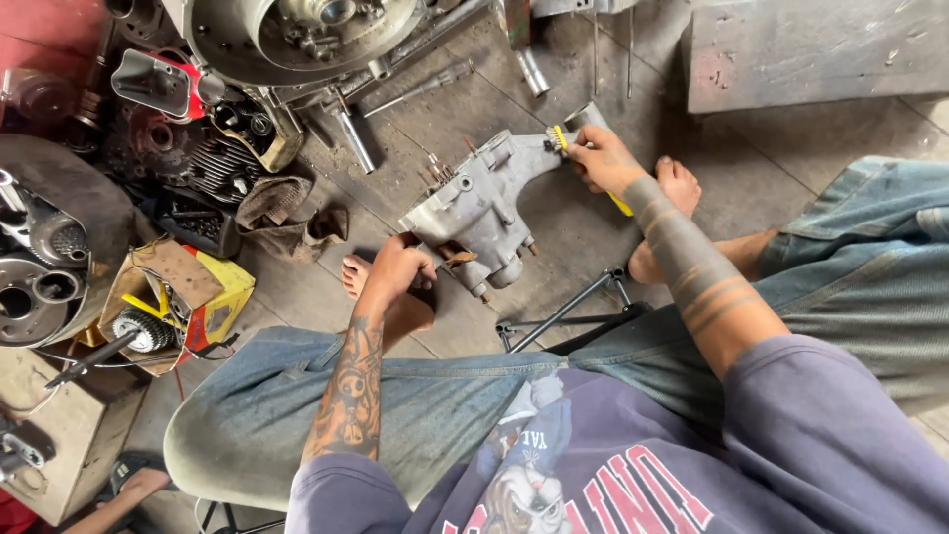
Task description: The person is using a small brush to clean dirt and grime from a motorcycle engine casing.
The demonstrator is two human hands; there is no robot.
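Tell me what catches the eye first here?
A grey metal engine casing sits mid-floor, steadied at its near end by the left hand. The right hand works a yellow-handled brush against its far end. To the left lies a heap of engine parts and a yellow box.

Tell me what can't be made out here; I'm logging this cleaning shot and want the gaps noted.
Head view only:
- Grey engine casing: underside hidden, facing the floor.
- Yellow-handled brush: most of the handle covered by the right hand.
- Left hand: its fingers curl behind the casing's edge.
- Big engine part: cut off by the top edge.
- Parts in the cardboard box: too small to identify.
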